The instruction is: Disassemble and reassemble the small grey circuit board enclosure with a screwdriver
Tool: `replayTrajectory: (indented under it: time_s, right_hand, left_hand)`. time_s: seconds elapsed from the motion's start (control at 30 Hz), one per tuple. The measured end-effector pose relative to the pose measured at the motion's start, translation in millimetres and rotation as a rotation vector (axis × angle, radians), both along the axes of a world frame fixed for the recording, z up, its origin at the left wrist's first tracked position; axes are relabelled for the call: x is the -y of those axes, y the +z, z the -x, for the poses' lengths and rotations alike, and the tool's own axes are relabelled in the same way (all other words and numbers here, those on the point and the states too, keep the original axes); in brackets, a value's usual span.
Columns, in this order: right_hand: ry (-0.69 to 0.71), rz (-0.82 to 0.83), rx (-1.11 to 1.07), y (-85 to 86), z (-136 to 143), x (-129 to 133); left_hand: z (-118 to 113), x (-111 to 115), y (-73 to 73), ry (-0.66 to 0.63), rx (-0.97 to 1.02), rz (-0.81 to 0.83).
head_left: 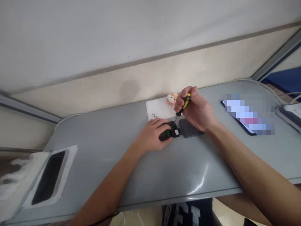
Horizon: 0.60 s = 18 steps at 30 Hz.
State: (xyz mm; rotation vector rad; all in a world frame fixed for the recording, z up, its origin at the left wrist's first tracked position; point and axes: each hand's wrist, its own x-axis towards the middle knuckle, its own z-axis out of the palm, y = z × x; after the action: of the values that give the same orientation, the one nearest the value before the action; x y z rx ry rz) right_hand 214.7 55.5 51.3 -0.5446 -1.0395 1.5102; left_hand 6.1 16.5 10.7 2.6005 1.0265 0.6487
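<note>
My right hand (196, 108) is closed around a black and yellow screwdriver (185, 103), its shaft slanting down into an opened black device (166, 133). The device is small and rounded, with a bit of green circuit board showing; its exact kind is unclear. Over its left side lies my left hand (152, 135), fingers wrapped on it and holding it against the table. A dark grey flat box-like piece (189, 128) sits just right of the device, partly under my right hand. Several tiny dark pieces (154, 115), possibly screws, lie on a white sheet (158, 108) behind my left hand.
An orange and white animal-faced object (171, 99) stands on the sheet by the wall. To the right is a lit phone (246, 117) with a blurred screen. A dark phone (49, 177) rests on white paper at the left. The grey table (98, 138) has a front edge near me.
</note>
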Motion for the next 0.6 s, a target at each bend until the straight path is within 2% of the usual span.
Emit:
replayTrajectory:
  time_s: [0.2, 0.4, 0.6]
  right_hand:
    - [-0.064, 0.079, -0.020, 4.4, 3.8, 6.1]
    - [-0.083, 0.033, -0.022, 0.1, -1.2, 3.7]
    - [-0.034, 0.081, 0.020, 1.7, -1.1, 0.4]
  left_hand:
    - [1.5, -0.5, -3.8, -0.012, 0.010, -0.021]
    - [2.4, -0.3, -7.0, -0.018, 0.032, -0.019]
    - [2.5, -0.8, -6.9, -0.018, 0.049, -0.019]
